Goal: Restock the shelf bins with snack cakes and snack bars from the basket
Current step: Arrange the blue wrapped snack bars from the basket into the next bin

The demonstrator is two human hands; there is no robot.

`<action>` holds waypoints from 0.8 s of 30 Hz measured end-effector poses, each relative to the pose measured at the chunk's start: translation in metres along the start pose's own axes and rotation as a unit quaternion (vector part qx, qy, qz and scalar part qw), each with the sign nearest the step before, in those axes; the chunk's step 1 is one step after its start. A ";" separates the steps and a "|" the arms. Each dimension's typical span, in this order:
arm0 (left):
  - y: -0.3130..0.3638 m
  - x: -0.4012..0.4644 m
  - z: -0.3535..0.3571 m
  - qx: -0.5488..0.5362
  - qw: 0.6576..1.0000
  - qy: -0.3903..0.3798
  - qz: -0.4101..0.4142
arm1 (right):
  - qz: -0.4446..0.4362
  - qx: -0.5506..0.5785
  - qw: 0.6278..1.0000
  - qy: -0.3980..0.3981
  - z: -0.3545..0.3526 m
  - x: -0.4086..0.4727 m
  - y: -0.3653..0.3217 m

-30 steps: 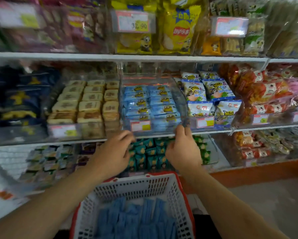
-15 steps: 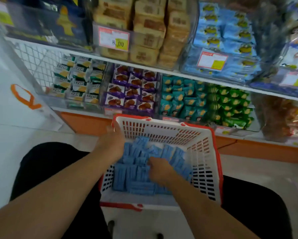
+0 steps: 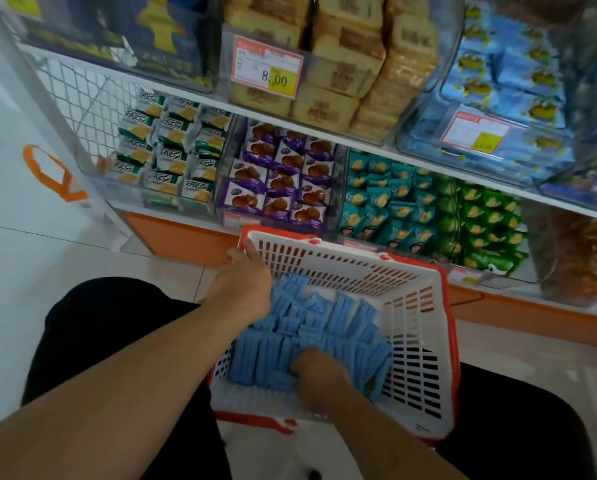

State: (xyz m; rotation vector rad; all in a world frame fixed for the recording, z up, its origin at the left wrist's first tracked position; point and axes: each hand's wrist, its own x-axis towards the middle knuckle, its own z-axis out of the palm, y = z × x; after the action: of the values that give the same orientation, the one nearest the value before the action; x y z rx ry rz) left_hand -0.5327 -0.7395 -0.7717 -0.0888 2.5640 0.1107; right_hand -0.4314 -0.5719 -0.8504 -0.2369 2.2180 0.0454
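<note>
A white basket with a red rim stands on the floor between my knees, with several light blue snack packs inside. My left hand grips the basket's far left corner, one finger lying along the rim. My right hand is dug into the blue packs on the near side. Its fingers curl around some of them, with the tips hidden. On the shelf above, at the upper right, a clear bin holds matching blue packs behind a price label.
The same shelf holds a bin of tan cakes. The lower shelf has green-white packs, purple packs, teal packs and green packs. A wire mesh panel and white floor tiles lie to the left.
A second ago both hands were up at the blue bin's front. The view has dropped, the left hand now holds the basket's corner and the right has sunk into the blue packs.
</note>
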 end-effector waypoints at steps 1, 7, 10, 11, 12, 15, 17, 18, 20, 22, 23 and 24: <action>0.000 -0.002 -0.001 -0.013 1.000 0.004 -0.001 | 0.002 0.018 0.999 0.026 -0.007 -0.006 0.004; -0.005 -0.016 -0.013 -0.131 0.989 0.063 -0.011 | -0.008 0.409 0.903 0.129 -0.066 -0.076 0.043; -0.006 -0.026 -0.026 -0.134 0.982 0.129 0.008 | -0.076 0.592 0.789 0.142 -0.092 -0.117 0.066; -0.003 -0.031 -0.032 -0.147 0.979 0.137 0.025 | -0.104 0.627 0.758 0.150 -0.100 -0.130 0.072; -0.001 -0.037 -0.036 -0.159 0.976 0.138 0.047 | -0.130 0.648 0.733 0.160 -0.106 -0.143 0.077; 0.009 -0.058 -0.048 -0.156 0.970 0.140 0.120 | -0.186 0.629 0.717 0.235 -0.120 -0.172 0.087; 0.019 -0.074 -0.057 -0.168 0.961 0.152 0.158 | -0.222 0.598 0.726 0.258 -0.130 -0.186 0.090; 0.025 -0.082 -0.062 -0.180 0.954 0.162 0.177 | -0.226 0.589 0.732 0.257 -0.136 -0.192 0.092; 0.039 -0.100 -0.074 -0.221 0.935 0.190 0.200 | -0.207 0.588 0.738 0.259 -0.145 -0.202 0.096; 0.059 -0.122 -0.089 -0.283 0.912 0.217 0.203 | -0.163 0.562 0.748 0.313 -0.150 -0.208 0.098; 0.070 -0.132 -0.096 -0.306 0.904 0.215 0.208 | -0.143 0.551 0.745 0.347 -0.152 -0.208 0.098; 0.082 -0.142 -0.103 -0.322 0.900 0.202 0.214 | -0.125 0.546 0.738 0.377 -0.154 -0.210 0.096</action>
State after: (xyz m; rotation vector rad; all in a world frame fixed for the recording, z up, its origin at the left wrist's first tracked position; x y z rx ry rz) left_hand -0.4766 -0.6622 -0.6033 0.2314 2.7927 1.2233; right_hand -0.4445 -0.4631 -0.5955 0.1569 2.5183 -1.7273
